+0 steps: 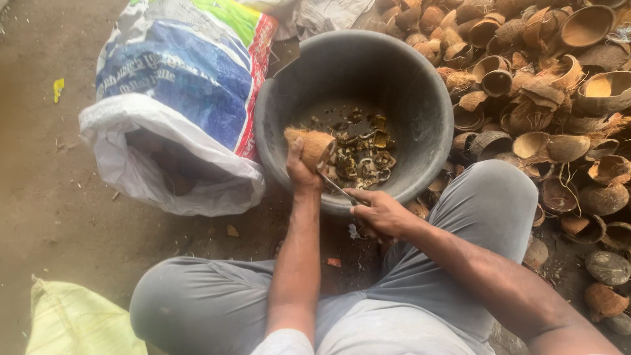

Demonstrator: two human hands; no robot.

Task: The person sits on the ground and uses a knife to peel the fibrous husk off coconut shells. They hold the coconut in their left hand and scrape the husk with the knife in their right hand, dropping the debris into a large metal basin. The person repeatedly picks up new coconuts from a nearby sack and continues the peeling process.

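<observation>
The left hand (301, 172), clamped on a coconut half (311, 144), holds it over the grey tub (276, 112) so pieces pried by the right hand's (381, 212) gripped metal tool (336, 187) drop inside.

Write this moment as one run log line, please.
left hand: holds coconut half | right hand: holds metal tool | over black tub

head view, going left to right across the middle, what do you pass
white sack → left hand holding a coconut half → grey tub → pile of coconut shells
</observation>
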